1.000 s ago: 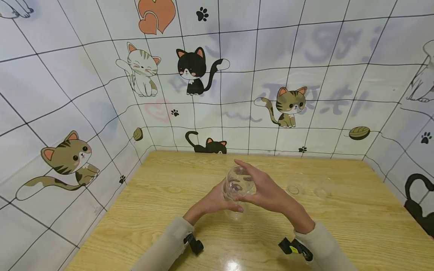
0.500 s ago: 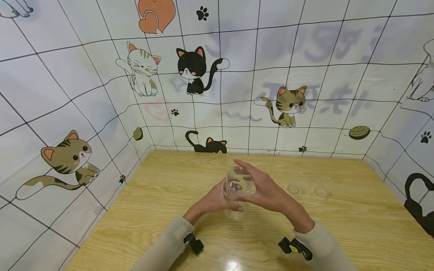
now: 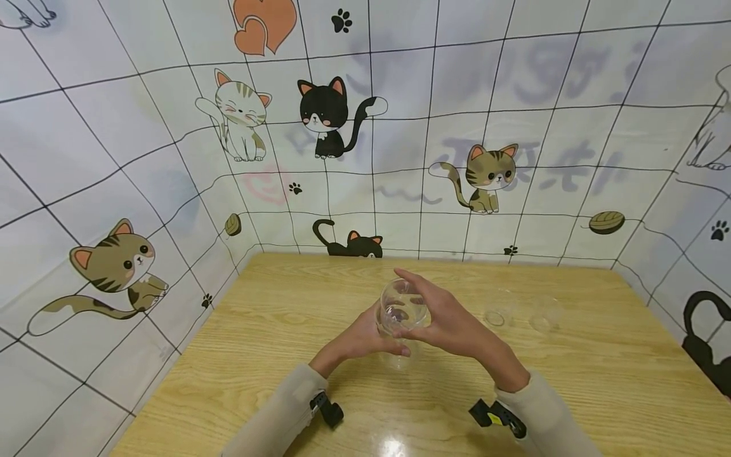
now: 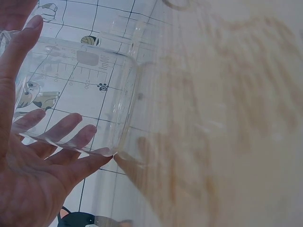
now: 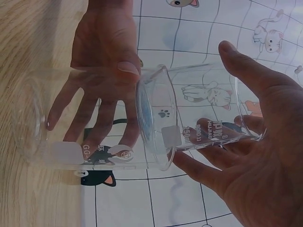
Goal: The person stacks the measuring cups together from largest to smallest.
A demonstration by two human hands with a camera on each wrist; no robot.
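Note:
One clear glass beaker (image 5: 94,142) stands on the table with my left hand (image 3: 362,336) around its side, fingers behind the glass and thumb in front. A second, smaller-looking clear beaker (image 3: 402,308) sits at its mouth, and my right hand (image 3: 451,320) grips this upper one between thumb and fingers. The right wrist view shows the upper beaker's base at the lower one's rim; how far it goes inside is hard to tell through the glass. Graduation marks show on the lower beaker (image 4: 80,90) in the left wrist view. White print runs along both beakers.
Two more clear glass vessels, one (image 3: 498,315) nearer and one (image 3: 544,317) further right, stand on the wooden table (image 3: 274,393) to the right of my hands. A cloth printed with cats (image 3: 322,120) hangs behind and along both sides.

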